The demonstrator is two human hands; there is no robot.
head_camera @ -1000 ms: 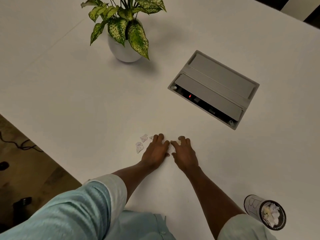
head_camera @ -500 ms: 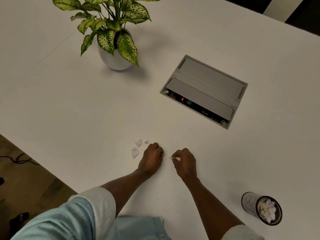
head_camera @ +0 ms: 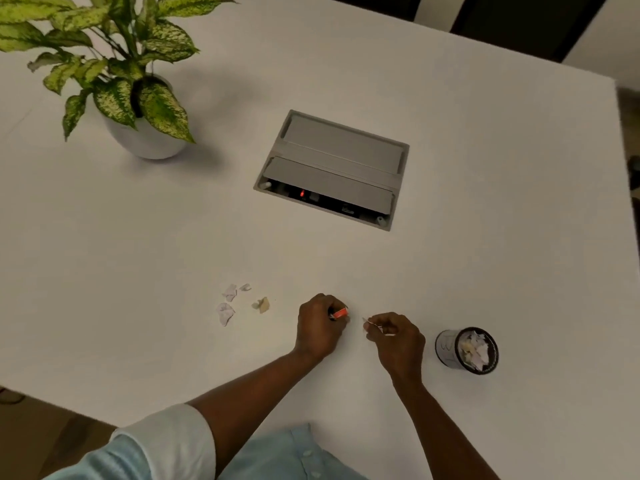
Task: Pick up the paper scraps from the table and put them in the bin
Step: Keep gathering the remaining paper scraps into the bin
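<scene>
My left hand (head_camera: 318,327) is closed around an orange-red paper scrap (head_camera: 340,312) that sticks out past its fingers. Just to its right, my right hand (head_camera: 394,336) pinches a small white paper scrap (head_camera: 367,321) between its fingertips. Several loose scraps lie on the white table (head_camera: 138,254) left of my hands: two white ones (head_camera: 225,312) (head_camera: 230,292), a tiny white one (head_camera: 245,287) and a tan one (head_camera: 262,304). The bin (head_camera: 465,349), a small black cylinder half full of paper scraps, stands right of my right hand.
A potted plant (head_camera: 145,136) with spotted green leaves stands at the back left. A grey cable box (head_camera: 332,168) with a red light is set into the table's middle. The table's front edge runs along the lower left, with floor beyond it.
Both hands have closed on scraps and shifted right toward the bin. A tan scrap that my left hand covered now lies bare on the table.
</scene>
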